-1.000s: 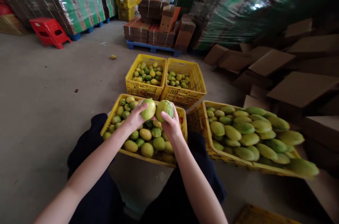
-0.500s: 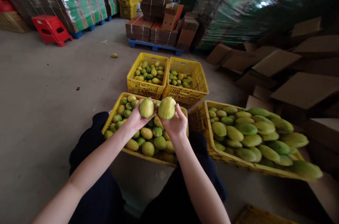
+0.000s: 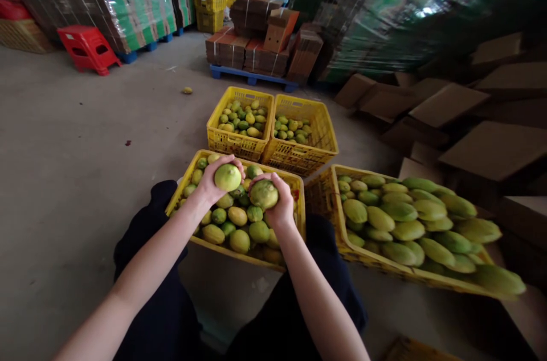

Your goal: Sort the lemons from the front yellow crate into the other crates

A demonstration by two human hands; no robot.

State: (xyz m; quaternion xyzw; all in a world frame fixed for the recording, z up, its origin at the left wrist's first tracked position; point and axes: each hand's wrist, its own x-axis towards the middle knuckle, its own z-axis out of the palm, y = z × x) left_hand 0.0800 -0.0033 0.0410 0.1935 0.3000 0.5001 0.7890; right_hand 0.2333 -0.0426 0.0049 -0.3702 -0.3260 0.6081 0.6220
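Observation:
My left hand (image 3: 220, 177) is wrapped round a yellow-green papaya (image 3: 228, 177), its rounded end facing me. In my right hand (image 3: 277, 196) sits another papaya (image 3: 264, 195), greener, with a dark stem spot showing. The two fruits are held apart, just over a yellow plastic crate (image 3: 239, 257) that stands between my knees. Inside that crate lie many green and yellow papayas (image 3: 237, 216), partly hidden by my hands and forearms.
Two yellow crates (image 3: 301, 148) with smaller papayas stand beyond. At right, a long crate (image 3: 384, 270) is heaped with elongated papayas (image 3: 399, 211). Flattened cardboard boxes (image 3: 448, 103) pile up behind it. A red stool (image 3: 88, 48) and a loose fruit (image 3: 187, 90) are on the floor.
Both hands have lowered slightly and moved apart, the left one leftward. The papaya in my right hand has been turned, so its dark stem spot now shows.

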